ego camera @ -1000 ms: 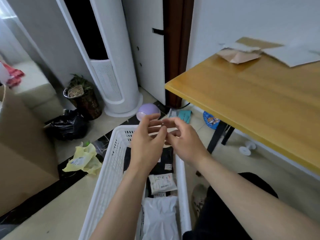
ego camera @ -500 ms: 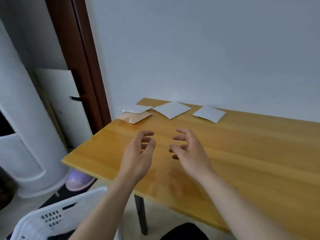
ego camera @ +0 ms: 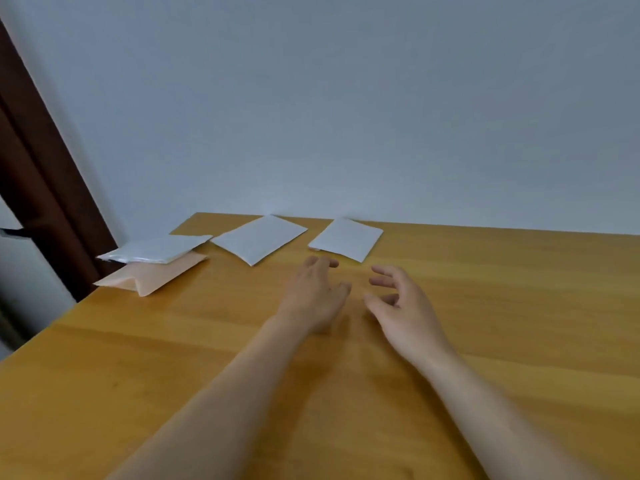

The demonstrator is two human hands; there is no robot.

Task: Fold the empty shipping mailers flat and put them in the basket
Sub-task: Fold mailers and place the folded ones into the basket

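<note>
The tabletop [ego camera: 485, 306] is wood with a visible lengthwise grain, smooth, finished to a low satin sheen. The middle mailer [ego camera: 259, 242] and the right mailer [ego camera: 346, 239] present flat, matt, pale grey-white faces (paper or plastic film cannot be told apart here). The left white mailer [ego camera: 156, 249] is glossy plastic film, wrinkled along its near edge. The peach mailer [ego camera: 156, 277] beneath it is smooth and matt. The wall [ego camera: 346, 116] is matt and even. The door frame [ego camera: 45, 188] is dark brown, wood-like and dull.

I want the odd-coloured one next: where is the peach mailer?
In the head view, the peach mailer lies at the far left corner of the table, partly under a white mailer.
</note>
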